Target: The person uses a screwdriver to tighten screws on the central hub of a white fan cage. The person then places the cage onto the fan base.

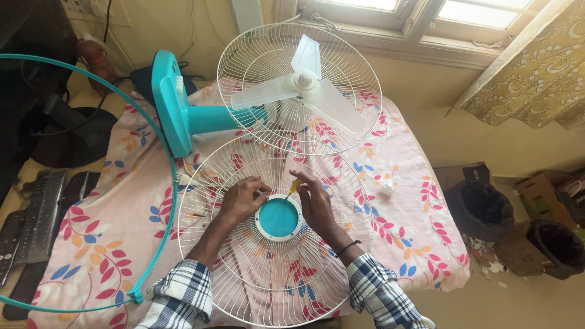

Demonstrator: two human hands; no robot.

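Both our hands rest on the white fan grille [244, 286]: our right hand [318, 204] pinches a small yellow screwdriver [294, 186], our left hand [241, 198] curls loosely beside the teal hub [278, 218]. We judge the tip could slip off between the wires.

At frame centre the front fan guard [274, 234] is thin white-coated wire with a smooth teal plastic hub [278, 217]; above it, translucent plastic blades [304, 85]; beneath, matt floral cotton bedsheet [97, 244].

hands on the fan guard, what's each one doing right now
Left hand: closed, fingers pressing on the white fan guard beside the teal hub.
Right hand: closed on a yellow-handled screwdriver.
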